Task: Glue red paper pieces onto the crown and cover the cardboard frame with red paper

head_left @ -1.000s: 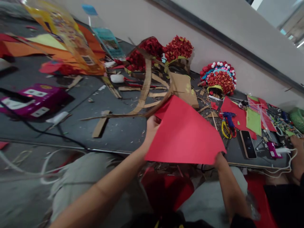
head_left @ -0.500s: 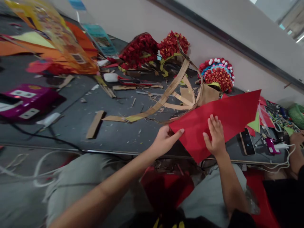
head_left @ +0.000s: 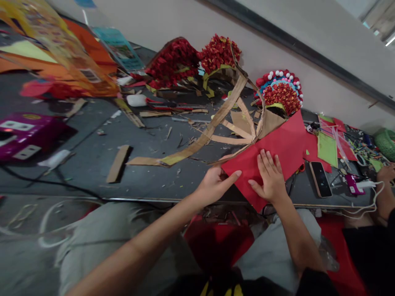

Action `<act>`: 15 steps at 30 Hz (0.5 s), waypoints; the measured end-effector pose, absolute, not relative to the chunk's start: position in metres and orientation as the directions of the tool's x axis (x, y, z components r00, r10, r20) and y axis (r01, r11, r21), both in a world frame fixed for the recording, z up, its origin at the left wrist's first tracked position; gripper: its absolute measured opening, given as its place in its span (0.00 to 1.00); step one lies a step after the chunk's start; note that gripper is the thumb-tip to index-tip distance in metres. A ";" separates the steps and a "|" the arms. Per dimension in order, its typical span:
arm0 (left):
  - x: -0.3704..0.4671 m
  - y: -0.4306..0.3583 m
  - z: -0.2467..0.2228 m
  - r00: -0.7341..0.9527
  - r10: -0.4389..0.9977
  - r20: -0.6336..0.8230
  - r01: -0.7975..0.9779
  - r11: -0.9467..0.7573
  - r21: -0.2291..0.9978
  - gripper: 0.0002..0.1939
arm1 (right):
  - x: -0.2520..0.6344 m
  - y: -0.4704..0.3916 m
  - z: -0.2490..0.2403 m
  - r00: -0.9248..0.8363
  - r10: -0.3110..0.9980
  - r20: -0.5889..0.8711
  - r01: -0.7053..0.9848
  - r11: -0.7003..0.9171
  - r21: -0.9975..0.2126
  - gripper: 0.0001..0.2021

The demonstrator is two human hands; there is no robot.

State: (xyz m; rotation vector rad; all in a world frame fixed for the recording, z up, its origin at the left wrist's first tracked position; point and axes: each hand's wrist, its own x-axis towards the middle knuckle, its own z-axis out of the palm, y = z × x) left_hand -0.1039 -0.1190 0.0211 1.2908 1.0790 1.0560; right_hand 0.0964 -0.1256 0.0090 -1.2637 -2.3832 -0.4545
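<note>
A sheet of red paper (head_left: 288,137) lies at the table's front edge, its lower corner sticking out past it. My left hand (head_left: 212,183) pinches the paper's left corner, thumb on top and the other fingers partly hidden beneath. My right hand (head_left: 270,179) rests flat on the red surface, fingers extended and thumb apart. Just behind the paper is a frame of bent cardboard strips (head_left: 212,129), with a wider brown cardboard piece (head_left: 272,121) partly covered by the sheet.
Red ruffled headpieces (head_left: 220,51) and a beaded one (head_left: 282,98) stand along the wall. To the left are a purple power socket box (head_left: 26,135), a cardboard strip (head_left: 119,163) and a bottle (head_left: 119,47). A phone (head_left: 321,179) and another person's hand (head_left: 385,174) are at right.
The paper's right end, which stretched far out to the right, now ends closer in, uncovering red and green scraps. My right hand has slid left across the sheet.
</note>
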 end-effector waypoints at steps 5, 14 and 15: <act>-0.102 -0.120 0.022 0.220 0.974 -0.052 -0.025 0.059 0.998 0.16 | 0.102 -0.122 0.010 -0.380 0.761 0.526 0.906 0.422 0.044 0.36; -0.101 -0.121 0.020 0.111 0.992 -0.066 -0.005 0.067 0.998 0.15 | 0.091 -0.122 -0.002 -0.411 0.772 0.485 0.893 0.447 0.046 0.38; -0.100 -0.121 0.020 0.085 0.994 -0.070 -0.013 0.071 0.997 0.15 | 0.095 -0.120 -0.001 -0.387 0.777 0.496 0.904 0.427 0.036 0.38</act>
